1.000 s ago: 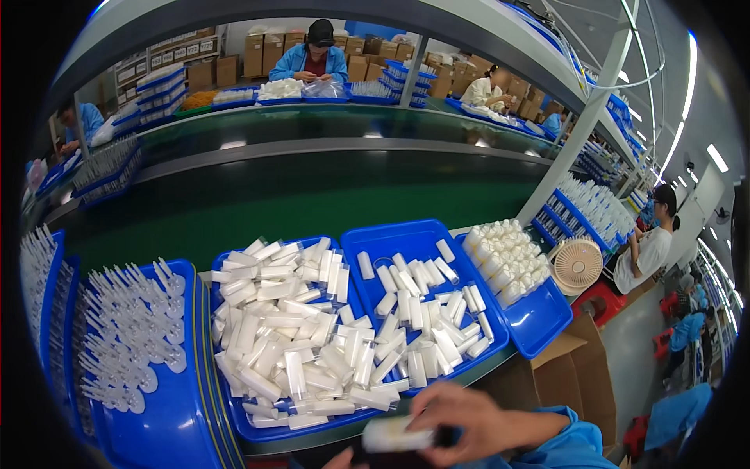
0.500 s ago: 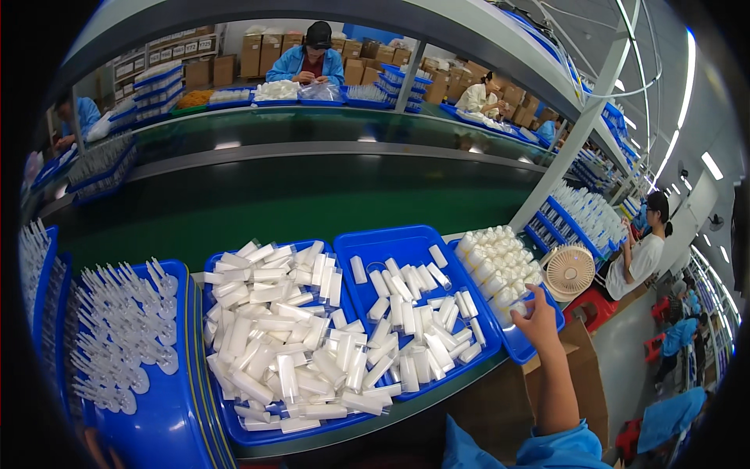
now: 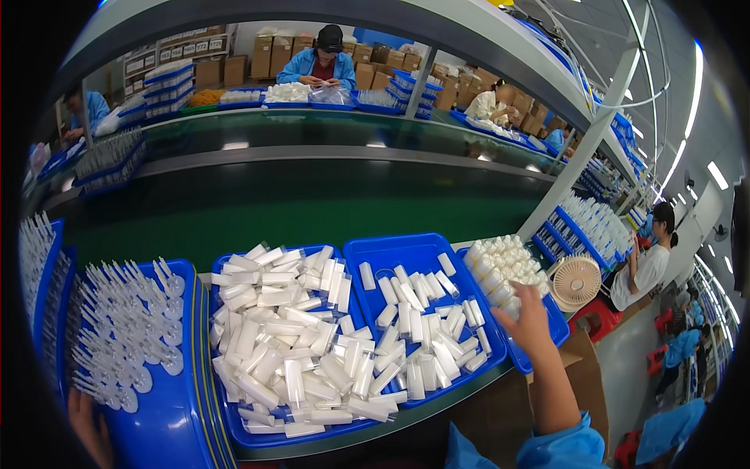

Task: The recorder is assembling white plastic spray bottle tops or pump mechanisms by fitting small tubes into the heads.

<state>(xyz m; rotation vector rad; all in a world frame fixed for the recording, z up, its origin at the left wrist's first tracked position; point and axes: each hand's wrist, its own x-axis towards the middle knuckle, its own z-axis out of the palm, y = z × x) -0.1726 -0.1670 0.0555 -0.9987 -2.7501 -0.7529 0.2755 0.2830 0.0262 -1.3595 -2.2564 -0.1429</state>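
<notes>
Right hand (image 3: 530, 319) is the close one: white bottles (image 3: 506, 259) sit mostly just past it, blue tray (image 3: 556, 330) by the fan (image 3: 576, 281). Thumb's off the finger, can't tell if it's pinching one. Left hand (image 3: 90, 428): grip unreadable.

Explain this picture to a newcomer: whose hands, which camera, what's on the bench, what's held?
No machine arm here: these are a person's bare hands. The picture comes from the left of two head-worn fisheye cameras, looking down, so straight edges bend. Blue trays hold clear stemmed parts at left, white blocks in the middle and white rounded pieces at right. The right hand is at the rounded pieces; whether it grips one isn't clear. The left hand is by the stemmed parts' tray, its grip hidden too.
</notes>
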